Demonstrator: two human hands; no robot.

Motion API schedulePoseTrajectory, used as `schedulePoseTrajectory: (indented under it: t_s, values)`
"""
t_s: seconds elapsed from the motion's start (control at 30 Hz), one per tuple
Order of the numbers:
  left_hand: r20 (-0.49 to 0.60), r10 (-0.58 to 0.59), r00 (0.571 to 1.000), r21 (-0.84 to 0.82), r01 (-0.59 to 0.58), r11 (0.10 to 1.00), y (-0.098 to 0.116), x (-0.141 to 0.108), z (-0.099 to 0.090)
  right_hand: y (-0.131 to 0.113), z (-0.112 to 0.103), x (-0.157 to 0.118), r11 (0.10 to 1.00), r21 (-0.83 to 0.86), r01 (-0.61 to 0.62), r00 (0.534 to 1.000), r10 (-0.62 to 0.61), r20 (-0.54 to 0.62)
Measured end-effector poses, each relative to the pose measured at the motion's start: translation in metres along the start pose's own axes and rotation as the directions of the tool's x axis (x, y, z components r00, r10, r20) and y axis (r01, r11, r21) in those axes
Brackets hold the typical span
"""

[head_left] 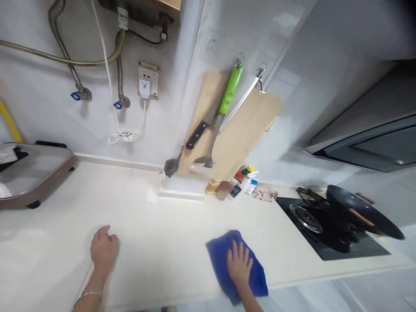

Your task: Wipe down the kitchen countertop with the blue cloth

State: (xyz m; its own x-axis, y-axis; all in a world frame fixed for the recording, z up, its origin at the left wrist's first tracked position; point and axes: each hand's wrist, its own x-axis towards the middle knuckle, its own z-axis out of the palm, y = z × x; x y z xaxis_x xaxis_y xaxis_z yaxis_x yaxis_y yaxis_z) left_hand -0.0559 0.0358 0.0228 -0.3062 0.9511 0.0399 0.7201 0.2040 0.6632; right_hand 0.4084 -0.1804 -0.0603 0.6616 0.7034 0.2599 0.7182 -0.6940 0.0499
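My right hand [239, 264] lies flat on a blue cloth [221, 260], its fingers spread and pressing the cloth against the white countertop [162, 255]. The cloth is spread out, slightly wrinkled, and its lower corner reaches the counter's front edge. Over on the left, my left hand [104, 248] rests on the counter with half-curled fingers. A gap shows between its thumb and index finger, and I see nothing in it. A bracelet circles that wrist.
An electric pan with a glass lid [35, 173] stands at left. Against the wall hang a cutting board [240, 138], a green-handled spatula [230, 91] and a black-handled knife [196, 135]. Seasoning containers [234, 190] sit behind the cloth. A wok [360, 212] stands on the black stove [338, 247].
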Motion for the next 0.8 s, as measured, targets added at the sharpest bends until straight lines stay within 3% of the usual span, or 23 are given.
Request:
schedulePoseTrajectory:
  t_s: [0.2, 0.3, 0.4, 0.5, 0.63, 0.73, 0.8]
  values:
    - [0.038, 0.134, 0.990, 0.111, -0.138, 0.984, 0.002, 0.007, 0.021, -0.053, -0.015, -0.044, 0.997, -0.003, 0.071, 0.997, -0.071, -0.035]
    - [0.053, 0.141, 0.989, 0.210, -0.149, 0.966, 0.006, 0.011, 0.034, -0.083, -0.027, -0.062, 0.989, 0.021, 0.144, 0.989, -0.145, 0.035]
    - [-0.042, 0.189, 0.981, 0.256, -0.172, 0.951, 0.006, 0.009, 0.046, -0.118, -0.048, -0.074, 0.958, 0.128, 0.257, 0.948, -0.275, 0.159]
    - [-0.105, 0.253, 0.962, 0.264, -0.218, 0.939, 0.004, 0.006, 0.056, -0.160, -0.078, -0.078, 0.858, 0.321, 0.401, 0.837, -0.486, 0.251]
    - [-0.158, 0.300, 0.941, 0.268, -0.252, 0.930, 0.003, 0.006, 0.062, -0.217, -0.115, -0.070, 0.634, 0.518, 0.575, 0.608, -0.754, 0.248]
    - [-0.095, 0.240, 0.966, 0.266, -0.208, 0.941, 0.004, 0.012, 0.065, -0.241, -0.130, -0.054, 0.493, 0.590, 0.639, 0.467, -0.859, 0.211]
    - [-0.034, 0.157, 0.987, 0.273, -0.142, 0.952, 0.006, 0.015, 0.066, -0.246, -0.132, -0.040, 0.427, 0.626, 0.653, 0.412, -0.893, 0.179]
